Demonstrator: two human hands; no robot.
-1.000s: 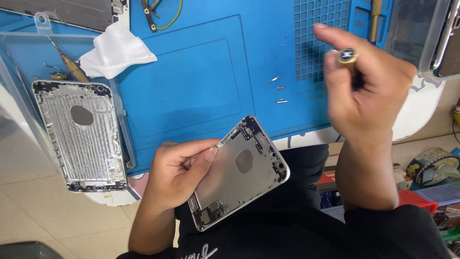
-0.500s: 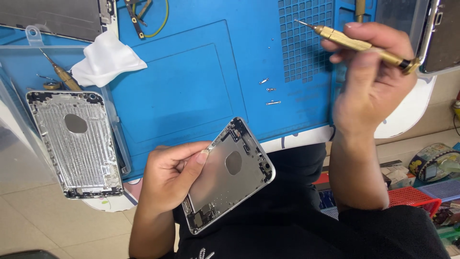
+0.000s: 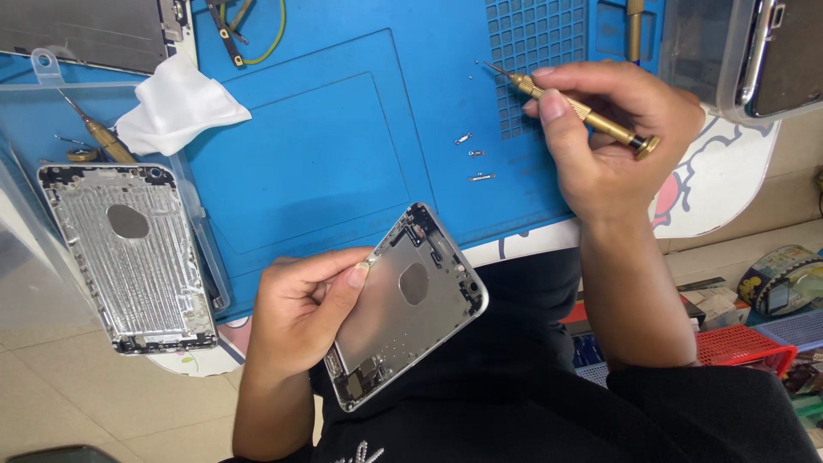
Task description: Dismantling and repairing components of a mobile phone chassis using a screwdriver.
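Note:
My left hand (image 3: 300, 309) grips a silver phone back housing (image 3: 411, 300) by its left edge, tilted, over my lap near the table's front edge. My right hand (image 3: 613, 137) holds a brass precision screwdriver (image 3: 574, 107), its tip pointing left and down at the gridded part of the blue work mat (image 3: 326, 146). Three small metal parts (image 3: 473, 154) lie on the mat just left of that hand.
A second bare phone housing (image 3: 129, 257) lies at the left on a clear plastic tray. A white cloth (image 3: 176, 107) and another brass screwdriver (image 3: 99, 133) sit behind it. Clear boxes (image 3: 737, 51) stand at back right; red and blue baskets (image 3: 737, 343) sit low at right.
My right hand has lowered toward the mat and turned the screwdriver from upright to tip pointing left onto the grid. The left hand keeps the housing in about the same place.

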